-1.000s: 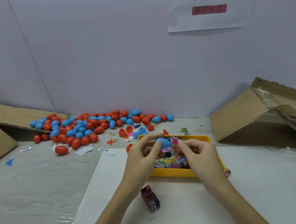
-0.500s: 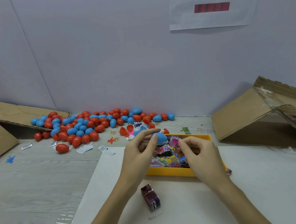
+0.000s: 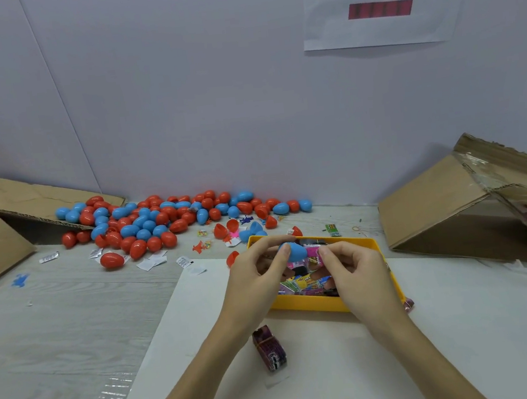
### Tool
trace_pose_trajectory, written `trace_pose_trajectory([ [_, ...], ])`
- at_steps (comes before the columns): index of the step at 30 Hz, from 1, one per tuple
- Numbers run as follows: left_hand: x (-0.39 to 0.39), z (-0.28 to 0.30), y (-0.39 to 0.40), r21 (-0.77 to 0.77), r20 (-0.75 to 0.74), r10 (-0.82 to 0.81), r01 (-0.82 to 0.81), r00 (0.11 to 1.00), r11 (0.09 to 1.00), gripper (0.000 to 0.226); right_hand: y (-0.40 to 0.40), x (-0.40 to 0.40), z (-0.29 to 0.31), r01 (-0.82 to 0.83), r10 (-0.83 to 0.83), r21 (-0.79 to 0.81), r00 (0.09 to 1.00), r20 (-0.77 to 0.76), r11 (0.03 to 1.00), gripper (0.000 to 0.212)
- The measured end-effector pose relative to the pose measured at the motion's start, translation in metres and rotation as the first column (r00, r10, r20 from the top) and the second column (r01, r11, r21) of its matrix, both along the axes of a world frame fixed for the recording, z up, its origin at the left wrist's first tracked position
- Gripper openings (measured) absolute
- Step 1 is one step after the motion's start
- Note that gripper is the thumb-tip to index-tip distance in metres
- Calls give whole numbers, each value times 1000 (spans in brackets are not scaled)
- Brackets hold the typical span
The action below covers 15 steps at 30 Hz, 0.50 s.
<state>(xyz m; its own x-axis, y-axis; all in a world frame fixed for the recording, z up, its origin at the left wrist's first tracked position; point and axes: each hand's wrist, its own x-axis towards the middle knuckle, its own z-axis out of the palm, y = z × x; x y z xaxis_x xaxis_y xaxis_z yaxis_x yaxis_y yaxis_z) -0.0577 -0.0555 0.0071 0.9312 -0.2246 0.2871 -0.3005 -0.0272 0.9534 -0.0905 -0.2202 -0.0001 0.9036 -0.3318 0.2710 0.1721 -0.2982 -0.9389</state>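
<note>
Fingers of the left hand [image 3: 257,278] are gripping a smooth, glossy blue plastic egg [image 3: 295,250] above the far edge of the shallow yellow tray [image 3: 309,305]. The right hand [image 3: 358,274] is curling just beside the egg; whether it is pinching anything is unclear.

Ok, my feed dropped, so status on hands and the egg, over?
Left hand grips blue egg. Right hand pinches pink packet beside it, over yellow tray. Nothing blocking.
</note>
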Motion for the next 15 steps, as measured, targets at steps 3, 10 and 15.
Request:
trace_pose_trajectory([
  [3,0,0,0,9,1,7,-7,1000,1000,21,1,0,0,8,-8,19,1000,-5,1000,15],
  [10,1,-3,0,0,0,-14,14,1000,1000,18,1,1,-1,42,-41,69,999,-18,997,18],
  [15,3,-4,0,24,7,-14,14,1000,1000,18,2,-1,1,8,-6,75,1000,-22,997,16],
])
